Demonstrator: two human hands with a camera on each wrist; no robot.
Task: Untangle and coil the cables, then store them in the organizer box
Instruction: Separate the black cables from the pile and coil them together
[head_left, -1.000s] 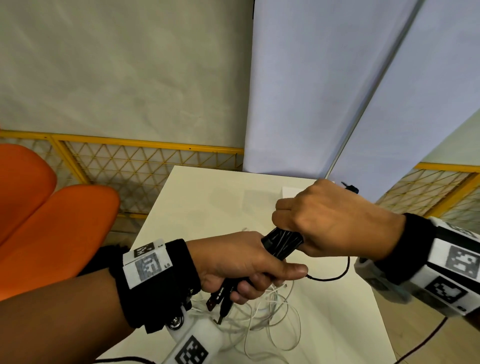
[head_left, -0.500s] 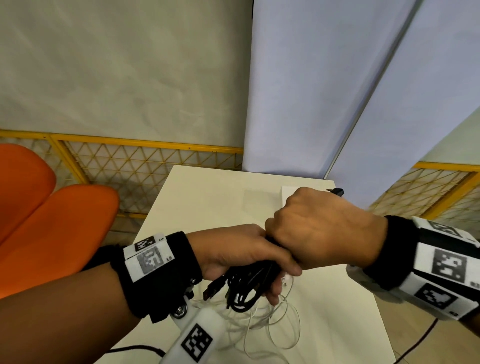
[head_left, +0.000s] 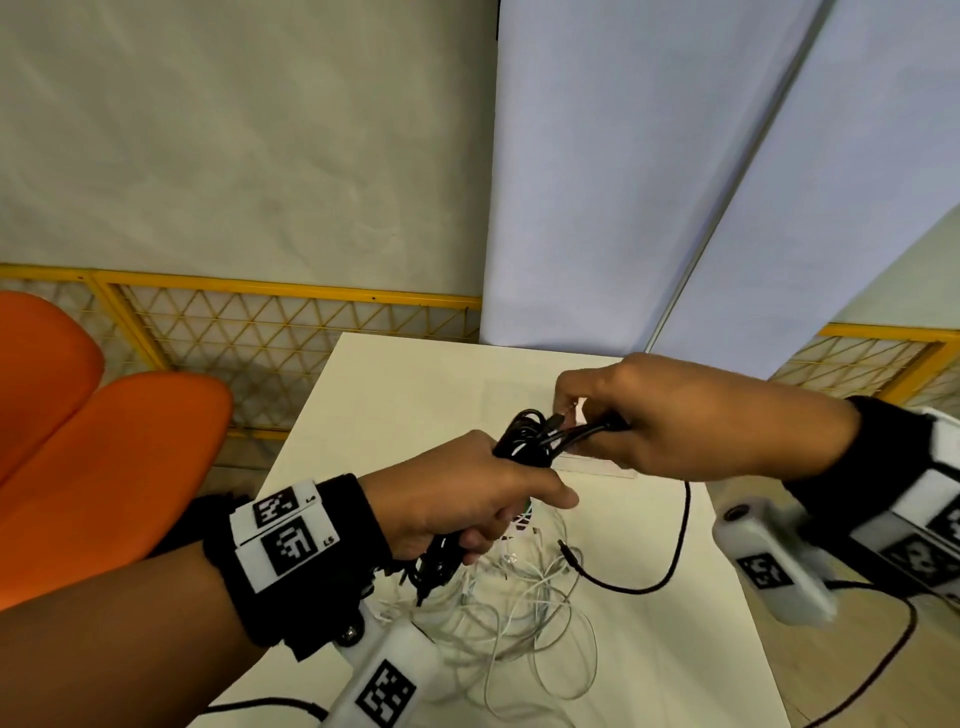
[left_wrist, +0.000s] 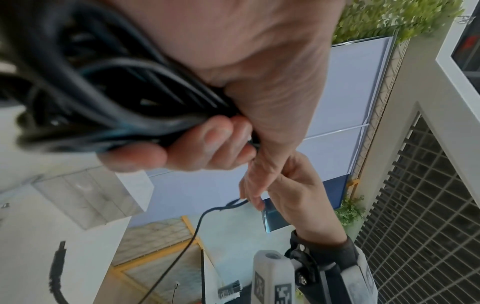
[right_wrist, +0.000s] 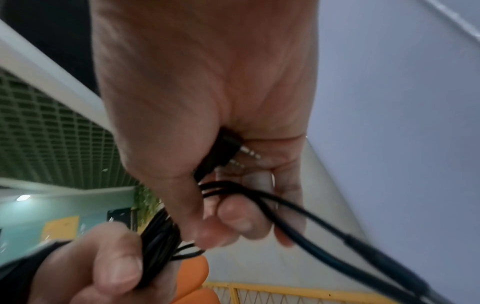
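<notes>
Gripping one black cable bundle (head_left: 524, 441) between them, left hand (head_left: 457, 499) fisted, right hand (head_left: 675, 415) pinching its strands.

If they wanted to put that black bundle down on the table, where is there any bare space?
Bare patches: the table's far left part, between its left edge and the hands, and the right side beyond the loose black cable. Crowded: the near middle, under the left hand, where the white cables sprawl. The right hand hides some of the far side.

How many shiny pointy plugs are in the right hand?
2. Both lie side by side against the right hand palm: the upper plug, and the lower plug just beneath. Others may hide in the black cable bundle that the left hand grips.
</notes>
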